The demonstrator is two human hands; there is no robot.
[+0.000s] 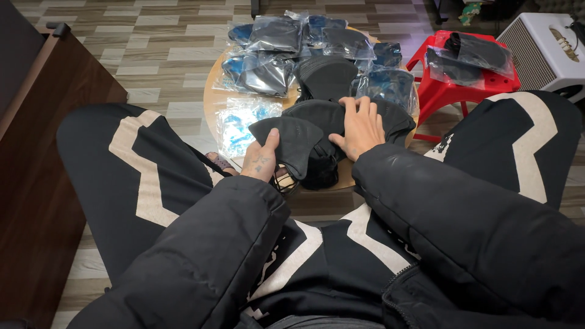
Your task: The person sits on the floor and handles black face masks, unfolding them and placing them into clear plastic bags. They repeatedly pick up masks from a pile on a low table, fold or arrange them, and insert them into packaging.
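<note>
While our left hand has its thumb on top of a black face mask and the fingers tucked out of sight under it, so closed on the mask at its near left corner, the right hand lies flat with fingers spread on the pile of black masks next to it. It's pressing rather than pinching, so we'd call it open.

The held mask sits just above the near edge of the small round wooden table, right between our knees and touching the pile on its right side. It looks folded flat. Its long axis runs roughly left to right, tilted a bit, with the pointed end toward the upper left and the wider end toward the pile.

Handling-wise, we'd guess it's super light, soft and floppy, not fragile or slippery. Probably best to pinch it at an edge or corner like we're doing, since the middle would just sag.

Further out, the far side of the table is loaded with clear plastic bags of masks, some with blue showing through, and one bluish bag lies at the left. A red plastic stool to the right holds another bag of dark masks, with a white speaker box past it. Dark wooden furniture stands on our left.
</note>
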